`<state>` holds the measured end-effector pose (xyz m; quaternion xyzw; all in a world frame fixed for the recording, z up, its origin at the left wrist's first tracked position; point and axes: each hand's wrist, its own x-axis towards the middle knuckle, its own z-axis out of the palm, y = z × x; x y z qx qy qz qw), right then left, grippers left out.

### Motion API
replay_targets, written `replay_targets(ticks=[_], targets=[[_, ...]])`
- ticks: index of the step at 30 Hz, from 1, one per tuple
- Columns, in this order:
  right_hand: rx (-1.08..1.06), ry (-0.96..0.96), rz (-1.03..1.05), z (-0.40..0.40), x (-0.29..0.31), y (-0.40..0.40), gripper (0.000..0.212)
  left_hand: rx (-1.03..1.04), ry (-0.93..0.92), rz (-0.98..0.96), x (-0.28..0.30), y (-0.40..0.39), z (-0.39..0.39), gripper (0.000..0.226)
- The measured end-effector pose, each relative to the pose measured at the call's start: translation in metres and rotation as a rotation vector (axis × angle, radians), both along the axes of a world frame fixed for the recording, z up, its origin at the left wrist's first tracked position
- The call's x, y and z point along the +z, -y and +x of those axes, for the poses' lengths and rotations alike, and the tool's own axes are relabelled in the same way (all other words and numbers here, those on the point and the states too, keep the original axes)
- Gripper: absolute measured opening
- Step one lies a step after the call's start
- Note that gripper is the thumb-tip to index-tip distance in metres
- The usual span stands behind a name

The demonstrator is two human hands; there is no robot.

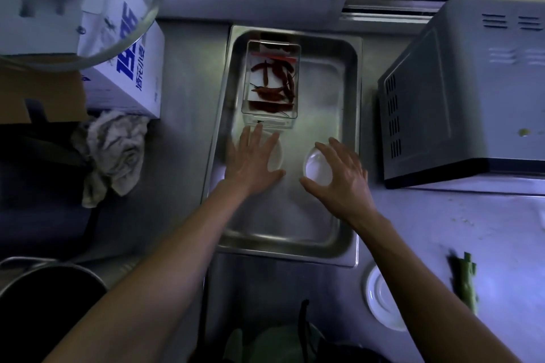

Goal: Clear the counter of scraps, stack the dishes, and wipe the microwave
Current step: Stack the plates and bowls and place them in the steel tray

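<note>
Stacking dishes in the steel tray (348,74)
My left hand (253,162) lies flat, open on one small dish (275,156); right hand (342,177) half-curled around another dish (317,166), grip unclear. Probably light, slick, breakable: take rims

Dim bluish light, motion blur, wide-angle bending at edges.

A crumpled rag (113,153) lies below a blue-lettered white box (126,68).
</note>
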<state>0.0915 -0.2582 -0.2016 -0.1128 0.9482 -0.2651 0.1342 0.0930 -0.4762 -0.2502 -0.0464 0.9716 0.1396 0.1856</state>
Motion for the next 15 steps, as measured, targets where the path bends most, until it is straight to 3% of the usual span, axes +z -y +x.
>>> replay_targets(ticks=[5, 15], targets=[[0.020, -0.009, -0.018, -0.003, -0.002, 0.002, 0.080, -0.009, 0.005, 0.011, -0.001, 0.002, 0.004, 0.096], [0.147, -0.061, -0.033, -0.021, 0.009, 0.038, 0.081, 0.075, -0.251, 0.077, 0.036, 0.040, 0.035, 0.054]])
